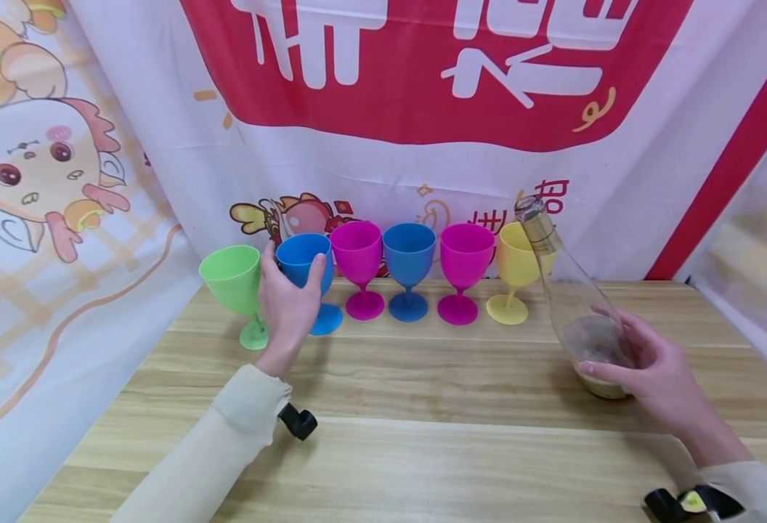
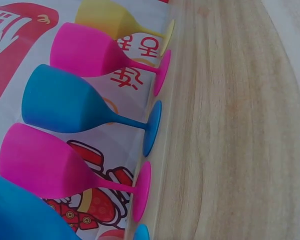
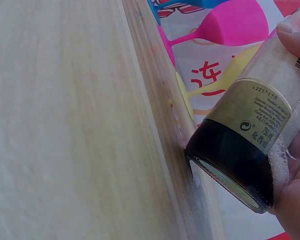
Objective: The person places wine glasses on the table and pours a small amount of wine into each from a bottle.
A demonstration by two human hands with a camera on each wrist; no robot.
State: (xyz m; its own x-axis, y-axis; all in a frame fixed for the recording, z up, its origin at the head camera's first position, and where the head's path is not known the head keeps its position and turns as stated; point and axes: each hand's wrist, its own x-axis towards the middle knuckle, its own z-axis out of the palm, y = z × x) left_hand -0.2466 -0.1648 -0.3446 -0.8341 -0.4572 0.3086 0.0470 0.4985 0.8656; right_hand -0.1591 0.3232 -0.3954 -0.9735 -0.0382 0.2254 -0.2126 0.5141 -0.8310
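Observation:
At the left of the row, my left hand (image 1: 288,299) grips the bowl of a blue goblet (image 1: 303,254), thumb on its right side. The goblet stands upright. Just left of that hand is a light green goblet (image 1: 232,280). My right hand (image 1: 661,369) holds a clear glass bottle (image 1: 569,290) low on its body, its neck leaning left and away, in front of the yellow goblet (image 1: 517,263). In the right wrist view, the bottle's label (image 3: 252,112), dark liquid in the bottom and some froth show. Whether its base touches the table cannot be told.
Between the held goblet and the yellow one stand a magenta goblet (image 1: 357,254), another blue goblet (image 1: 410,254) and a second magenta goblet (image 1: 466,256). All stand on a wooden table (image 1: 423,465) near its back edge. A printed cloth (image 1: 370,167) hangs directly behind.

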